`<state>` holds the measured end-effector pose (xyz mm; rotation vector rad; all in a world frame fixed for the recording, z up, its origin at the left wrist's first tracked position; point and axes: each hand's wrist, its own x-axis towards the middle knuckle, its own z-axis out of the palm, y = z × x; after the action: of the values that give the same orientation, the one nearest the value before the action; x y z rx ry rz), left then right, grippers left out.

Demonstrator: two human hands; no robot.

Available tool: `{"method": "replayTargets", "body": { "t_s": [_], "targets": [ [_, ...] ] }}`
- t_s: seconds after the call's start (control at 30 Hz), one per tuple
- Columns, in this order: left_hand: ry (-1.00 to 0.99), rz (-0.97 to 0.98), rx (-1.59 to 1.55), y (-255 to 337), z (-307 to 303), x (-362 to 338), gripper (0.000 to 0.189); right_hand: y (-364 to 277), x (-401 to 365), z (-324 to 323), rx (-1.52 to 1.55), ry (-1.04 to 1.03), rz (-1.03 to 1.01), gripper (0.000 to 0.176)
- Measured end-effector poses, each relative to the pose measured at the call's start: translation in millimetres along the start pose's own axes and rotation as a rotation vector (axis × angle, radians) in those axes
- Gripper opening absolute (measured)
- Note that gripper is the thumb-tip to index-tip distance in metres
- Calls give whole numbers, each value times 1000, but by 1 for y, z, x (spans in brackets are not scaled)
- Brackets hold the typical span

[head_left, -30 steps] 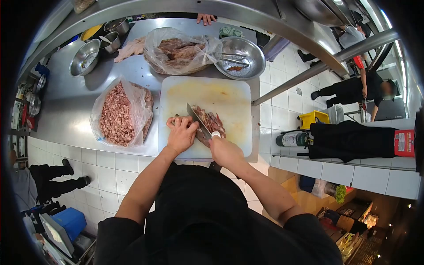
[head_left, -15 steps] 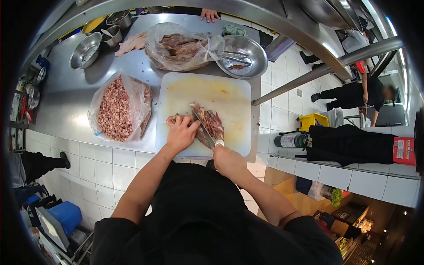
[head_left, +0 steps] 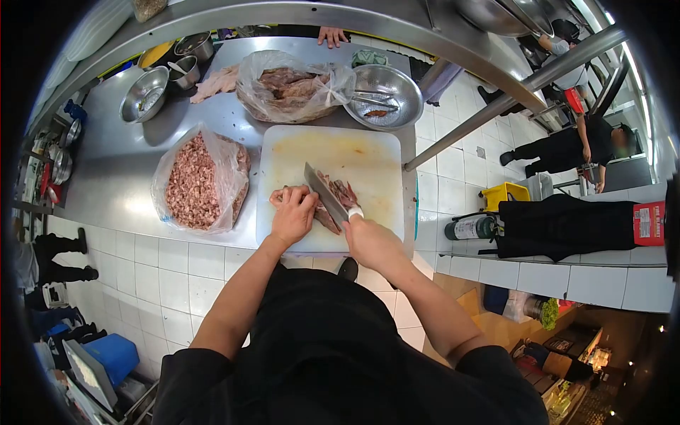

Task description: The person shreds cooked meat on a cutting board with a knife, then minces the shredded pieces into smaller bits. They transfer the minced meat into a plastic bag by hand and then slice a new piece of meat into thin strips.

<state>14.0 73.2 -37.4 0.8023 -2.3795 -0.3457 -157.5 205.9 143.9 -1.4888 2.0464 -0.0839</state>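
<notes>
A white cutting board [head_left: 379, 156] lies at the near edge of the steel table, with dark red meat [head_left: 326, 219] on it. My left hand [head_left: 292, 216] presses on the meat with curled fingers, partly hiding it. Closed round the pale handle of a broad knife [head_left: 323, 188] is my right hand [head_left: 374, 244]. Its blade slants up and left across the meat, tip close to my left fingers. Cut meat pieces [head_left: 346, 193] lie just right of the blade.
Left of the board stands a clear bag of diced meat [head_left: 193, 184]. Behind it are a bag of larger meat pieces [head_left: 290, 81] and a steel bowl [head_left: 404, 106] with tongs. Another person's hand [head_left: 331, 35] rests on the far edge. A metal rail [head_left: 453, 145] runs at the right.
The knife has shifted slightly, and more of its blade's flat side shows. My left hand stays on the meat. The whole view has shifted a little.
</notes>
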Motion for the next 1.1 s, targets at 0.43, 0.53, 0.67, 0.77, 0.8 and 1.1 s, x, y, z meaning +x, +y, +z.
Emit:
{"method": "replayTargets", "body": {
  "t_s": [0.43, 0.53, 0.67, 0.77, 0.8, 1.1],
  "targets": [
    [-46, 32, 106, -6, 3, 1, 24, 1, 33, 27, -57, -89, 10, 28],
    [-48, 17, 106, -2, 1, 1, 25, 6, 14, 20, -64, -99, 21, 30],
    [-43, 18, 89, -4, 3, 0, 25, 12, -17, 17, -63, -153, 67, 32],
    [-52, 15, 41, -8, 5, -1, 25, 26, 7, 56, -59, -118, 3, 34],
    [-57, 10, 44, -5, 3, 0, 24, 30, 25, 75, -44, -61, -25, 36],
    [18, -45, -13, -5, 3, -2, 22, 8, 30, 20, 18, 36, -44, 37]
  ]
}}
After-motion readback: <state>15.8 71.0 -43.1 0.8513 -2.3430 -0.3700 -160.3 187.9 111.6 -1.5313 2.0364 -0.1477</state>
